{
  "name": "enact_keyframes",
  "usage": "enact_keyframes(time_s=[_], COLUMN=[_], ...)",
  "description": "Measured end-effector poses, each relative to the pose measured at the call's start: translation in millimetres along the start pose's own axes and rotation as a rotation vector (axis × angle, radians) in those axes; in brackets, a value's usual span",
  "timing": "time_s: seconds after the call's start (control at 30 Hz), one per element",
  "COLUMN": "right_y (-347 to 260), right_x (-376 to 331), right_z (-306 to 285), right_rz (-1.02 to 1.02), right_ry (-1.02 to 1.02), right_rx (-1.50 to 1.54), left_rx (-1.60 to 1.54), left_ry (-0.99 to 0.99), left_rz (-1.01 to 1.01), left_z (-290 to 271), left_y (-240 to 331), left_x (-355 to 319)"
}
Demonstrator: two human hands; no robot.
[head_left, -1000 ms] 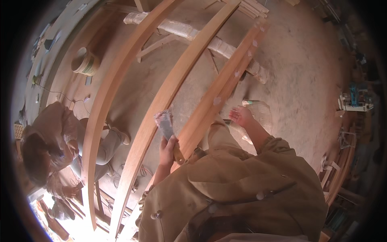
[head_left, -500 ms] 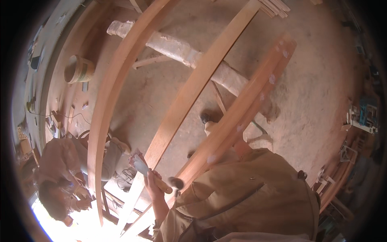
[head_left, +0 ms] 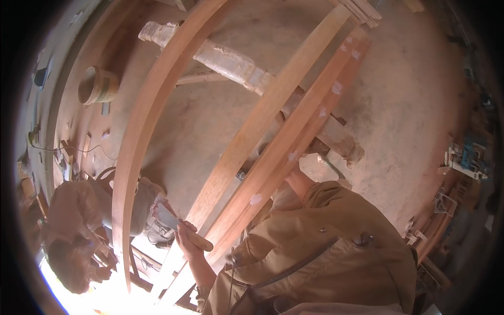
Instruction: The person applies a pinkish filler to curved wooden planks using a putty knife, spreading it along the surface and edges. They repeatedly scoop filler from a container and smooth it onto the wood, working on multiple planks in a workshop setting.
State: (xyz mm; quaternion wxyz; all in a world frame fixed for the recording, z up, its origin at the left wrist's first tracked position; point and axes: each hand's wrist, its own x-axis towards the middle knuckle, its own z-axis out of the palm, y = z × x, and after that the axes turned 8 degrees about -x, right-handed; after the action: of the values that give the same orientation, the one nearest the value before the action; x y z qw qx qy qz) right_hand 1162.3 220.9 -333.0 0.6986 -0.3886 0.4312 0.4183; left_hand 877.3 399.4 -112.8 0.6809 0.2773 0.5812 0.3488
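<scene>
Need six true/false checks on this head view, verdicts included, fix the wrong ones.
1. The left hand grips a scraper. True.
2. Pale patches dot the rightmost timber. True.
3. The scraper's blade points at the rightmost timber. False: the blade points away, to the upper left.
4. The right hand shows fully. False: only the right forearm shows.
5. The bucket is at the picture's right. False: the bucket is at upper left.
6. A pale beam crosses beneath the leftmost timber. True.

White glare at lower left, washed-out plank ends (head_left: 171,264), hazy floor (head_left: 409,105), dark curved rim
</scene>
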Motion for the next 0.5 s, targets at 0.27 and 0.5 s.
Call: enact_keyframes(time_s=[0.27, 0.5], right_y=[2, -95], right_x=[1, -47], right_z=[19, 58], right_rz=[-0.021, -1.445], right_ry=[0.099, 0.643], right_rx=[-0.127, -1.355], left_rx=[0.030, -0.073], left_ry=[-0.190, -0.266], left_rz=[-0.037, -0.159], left_z=[-3, 1], left_y=[0, -13], left_x=[51, 83])
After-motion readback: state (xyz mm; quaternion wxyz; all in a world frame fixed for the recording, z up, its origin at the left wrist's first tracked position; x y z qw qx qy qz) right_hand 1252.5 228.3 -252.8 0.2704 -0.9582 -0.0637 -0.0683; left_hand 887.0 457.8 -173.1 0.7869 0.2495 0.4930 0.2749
